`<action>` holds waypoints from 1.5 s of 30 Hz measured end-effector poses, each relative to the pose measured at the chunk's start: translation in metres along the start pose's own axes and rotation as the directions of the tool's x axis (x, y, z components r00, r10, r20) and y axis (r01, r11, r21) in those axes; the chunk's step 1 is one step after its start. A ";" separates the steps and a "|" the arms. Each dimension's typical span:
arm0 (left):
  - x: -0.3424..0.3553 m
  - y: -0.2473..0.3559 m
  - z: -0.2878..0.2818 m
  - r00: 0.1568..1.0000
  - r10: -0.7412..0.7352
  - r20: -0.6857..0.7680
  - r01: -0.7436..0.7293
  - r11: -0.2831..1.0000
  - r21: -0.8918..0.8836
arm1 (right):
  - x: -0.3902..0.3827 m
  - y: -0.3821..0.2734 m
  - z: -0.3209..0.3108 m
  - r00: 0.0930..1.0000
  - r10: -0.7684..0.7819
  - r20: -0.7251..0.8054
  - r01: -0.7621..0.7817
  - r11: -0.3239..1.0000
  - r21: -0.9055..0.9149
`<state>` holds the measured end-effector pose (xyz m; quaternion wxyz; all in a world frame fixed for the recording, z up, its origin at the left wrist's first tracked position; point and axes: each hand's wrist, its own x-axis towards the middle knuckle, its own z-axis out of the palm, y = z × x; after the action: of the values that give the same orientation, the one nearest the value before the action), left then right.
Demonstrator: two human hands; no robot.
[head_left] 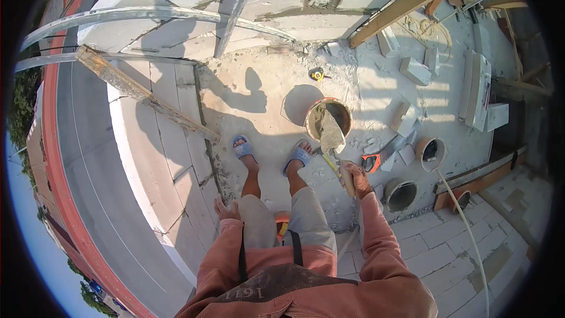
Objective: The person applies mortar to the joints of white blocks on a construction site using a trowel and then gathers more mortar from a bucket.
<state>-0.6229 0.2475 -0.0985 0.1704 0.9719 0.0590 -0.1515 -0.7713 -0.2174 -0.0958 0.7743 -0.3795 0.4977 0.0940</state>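
Head view: right hand (pixel 355 178) grips trowel (pixel 331 133) over bucket (pixel 345 110) rim, seemingly mortar-laden

pretty clearly a building site, up on an unfinished upper floor or roof out in the sun. You've got a half-built wall of pale blocks (pixel 176 135) with mortar joints, loose block offcuts (pixel 415 70) scattered on a dusty concrete slab (pixel 265 88), a bucket of wet mortar (pixel 328 119) with a trowel (pixel 331 135) loaded over it, rough timber planks (pixel 406 1) and a road (pixel 88 159) far below
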 end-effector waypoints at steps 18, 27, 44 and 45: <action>0.084 -0.011 -0.085 0.686 -0.481 0.546 0.676 0.700 -0.231 | -0.167 -0.415 0.375 0.652 -0.665 0.364 0.714 0.375 -0.591; 0.182 -0.014 -0.106 0.813 -0.378 0.442 0.534 0.787 -0.309 | -0.060 -0.463 0.463 0.402 -0.687 0.605 0.500 -0.388 -0.774; 0.197 -0.029 -0.026 0.751 -0.477 0.456 0.607 0.771 -0.194 | -0.050 -0.639 0.468 0.683 -0.120 0.720 0.708 -0.134 -0.694; 0.196 -0.026 -0.017 0.779 -0.465 0.420 0.595 0.759 -0.264 | -0.050 -0.647 0.474 0.859 -0.092 0.504 0.509 0.256 -0.822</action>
<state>-0.4365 0.2900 -0.1532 0.3130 0.8215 0.3344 -0.3398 -0.1256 -0.3324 0.3685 0.4861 -0.8203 0.1160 0.2781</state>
